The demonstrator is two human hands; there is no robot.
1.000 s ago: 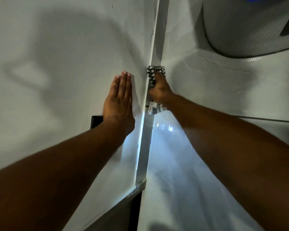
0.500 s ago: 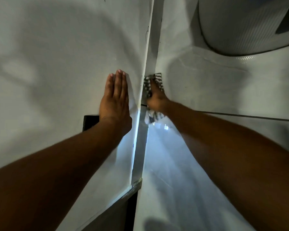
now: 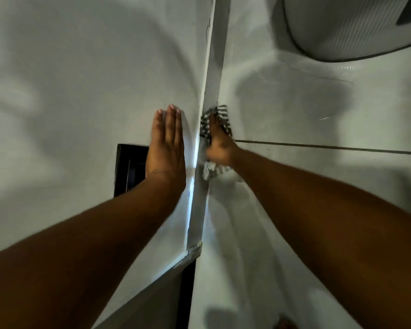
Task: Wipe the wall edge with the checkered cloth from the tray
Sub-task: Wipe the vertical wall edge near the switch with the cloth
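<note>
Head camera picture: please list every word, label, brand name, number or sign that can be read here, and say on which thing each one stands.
None: no readable text appears anywhere in this view.
The wall edge shows only small dark scuffs, not letters.
The checkered cloth under the right hand bears only its pattern.
The dark wall panel beside the left hand and the white ribbed object carry no visible marking.

An indoor room, likely a home: white painted walls (image 3: 69, 91), a wall corner (image 3: 212, 67), a white appliance (image 3: 342, 24).
</note>
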